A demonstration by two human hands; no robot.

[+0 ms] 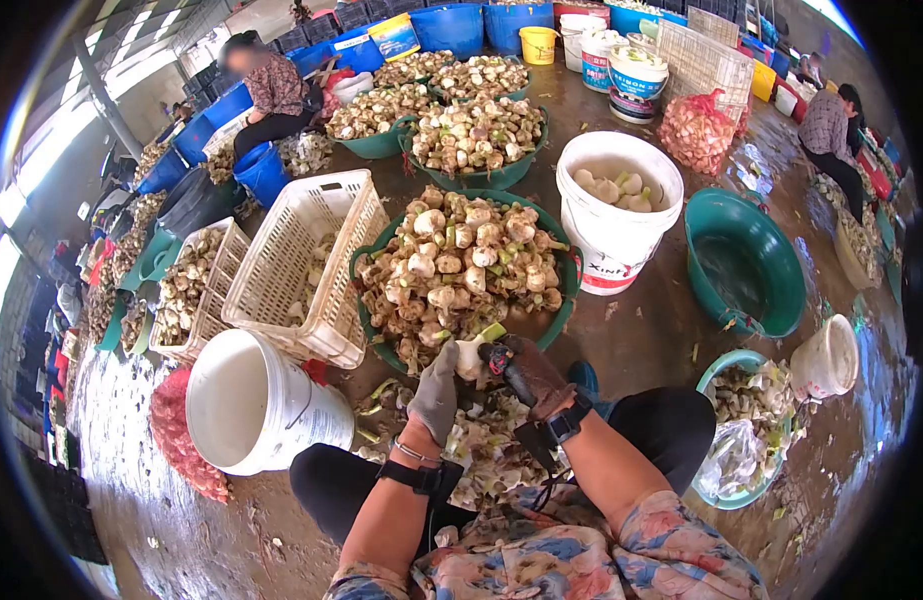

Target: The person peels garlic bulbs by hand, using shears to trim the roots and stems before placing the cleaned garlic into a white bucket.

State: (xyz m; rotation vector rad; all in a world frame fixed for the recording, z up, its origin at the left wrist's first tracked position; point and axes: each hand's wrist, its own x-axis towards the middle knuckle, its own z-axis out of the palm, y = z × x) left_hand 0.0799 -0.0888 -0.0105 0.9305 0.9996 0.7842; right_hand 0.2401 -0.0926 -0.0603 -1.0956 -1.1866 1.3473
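Observation:
My left hand [437,393], in a light grey glove, is closed round a peeled white garlic bulb [469,360] with a short green stem pointing up and right. Against the bulb's right side, my right hand [533,376], in a dark wet-looking glove, is closed too. Something small, dark and reddish shows at its fingertips, but I cannot make out what it is. Just beyond both hands stands a green basin [566,322] heaped with unpeeled, soil-stained garlic bulbs [461,262]. Loose garlic skins [496,450] lie below my hands, between my knees.
To the left are a white bucket [231,400] and a cream plastic crate [281,255]. A white bucket of peeled bulbs [619,235] and a green basin [746,265] stand right, with a basin of skins [746,400] nearer. Two people [276,95] sit farther off.

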